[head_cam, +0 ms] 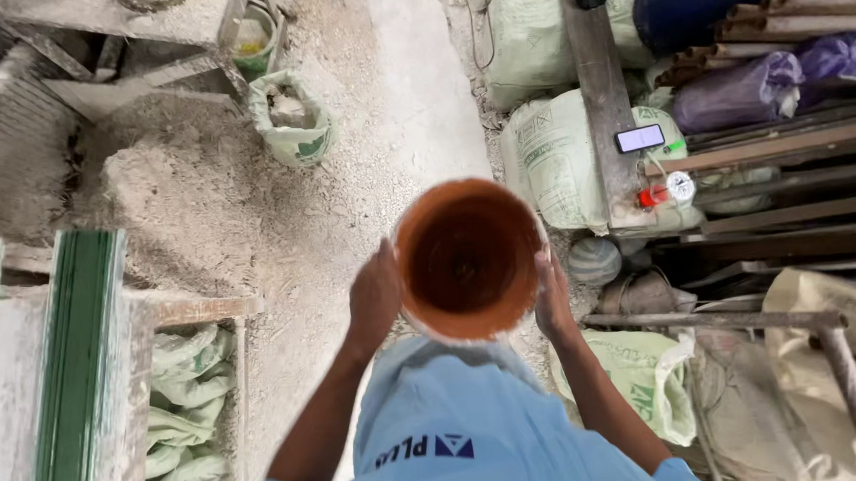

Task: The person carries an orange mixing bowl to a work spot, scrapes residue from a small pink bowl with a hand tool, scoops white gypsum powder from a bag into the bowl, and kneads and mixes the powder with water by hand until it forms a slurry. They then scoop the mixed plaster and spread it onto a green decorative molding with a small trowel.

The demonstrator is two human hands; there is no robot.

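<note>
I hold a round bucket (468, 258) with a rust-orange inside in front of my chest, its mouth facing up at the camera. My left hand (374, 297) presses flat against its left wall. My right hand (551, 295) grips its right wall. The bucket looks empty inside, stained brown. My light blue shirt (437, 416) fills the bottom of the view.
Sawdust-covered floor (348, 196) stretches ahead. An open green-white sack (290, 121) stands at upper left. Stuffed sacks (550, 156), a plank with a phone (639, 138), timber and rolled tubes (797, 16) crowd the right. A green-edged bench (73, 366) is at left.
</note>
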